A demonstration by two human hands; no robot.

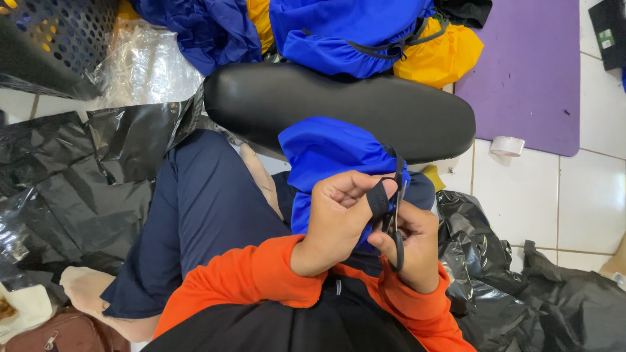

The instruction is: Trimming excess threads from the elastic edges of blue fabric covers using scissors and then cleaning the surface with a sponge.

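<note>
Over your lap, just in front of the black padded bench (339, 107), your left hand (336, 218) pinches a black strap (378, 199) of the blue fabric bag (329, 156) between thumb and fingers; your right hand (411, 251) has its grip closed around the black scissors (395, 225), blades at the strap. Judgement: keep the strap taut and clear of the blue cloth, cut close and square. Beyond the bench's far edge lie more blue and yellow bags (365, 32); a white tape roll (507, 146) sits on the tiled floor (587, 189) by the purple mat's (521, 72) near edge.
</note>
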